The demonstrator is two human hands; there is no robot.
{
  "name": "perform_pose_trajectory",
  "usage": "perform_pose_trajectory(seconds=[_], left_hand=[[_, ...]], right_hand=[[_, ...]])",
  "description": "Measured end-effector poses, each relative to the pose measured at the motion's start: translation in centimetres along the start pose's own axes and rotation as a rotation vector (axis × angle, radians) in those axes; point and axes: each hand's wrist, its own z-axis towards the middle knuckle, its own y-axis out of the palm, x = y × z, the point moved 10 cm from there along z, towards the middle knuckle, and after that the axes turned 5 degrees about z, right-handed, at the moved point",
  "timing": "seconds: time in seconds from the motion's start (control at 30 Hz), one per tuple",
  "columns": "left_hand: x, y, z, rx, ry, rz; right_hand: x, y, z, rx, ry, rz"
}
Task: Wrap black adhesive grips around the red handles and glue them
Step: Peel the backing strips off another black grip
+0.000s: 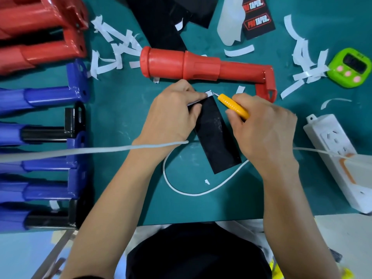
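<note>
Midway between the surface's side edges, the left hand (pixel 173 115) pinches the black grip's (pixel 215 133) far corner. The right hand (pixel 265 129) clasps a knife (pixel 233 105), blade at the white backing (pixel 208 93). A slip could cut the pinching hand or gouge the grip. The red handle (pixel 201 66) lies just beyond, bare.

We saw blue handles (pixel 50 95) stacked at the tabletop's (pixel 116 117) left, a green timer (pixel 349 67) and white power strip (pixel 330 137) at its right, and paper scraps (pixel 106 68) strewn across the back.
</note>
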Motion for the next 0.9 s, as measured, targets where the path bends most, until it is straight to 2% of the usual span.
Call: perform_pose_trajectory(seconds=[0.3, 0.6, 0.9], left_hand=[[0.0, 0.3, 0.1, -0.037, -0.004, 0.002], [-0.2, 0.4, 0.2, -0.042, -0.014, -0.029], [-0.3, 0.7, 0.1, -0.061, -0.02, -0.041]], right_hand=[[0.5, 0.8, 0.2, -0.098, 0.045, 0.006], [-1.3, -0.1, -0.1, 0.015, -0.056, -0.05], [-2.5, -0.2, -0.1, -0.016, -0.066, -0.108]])
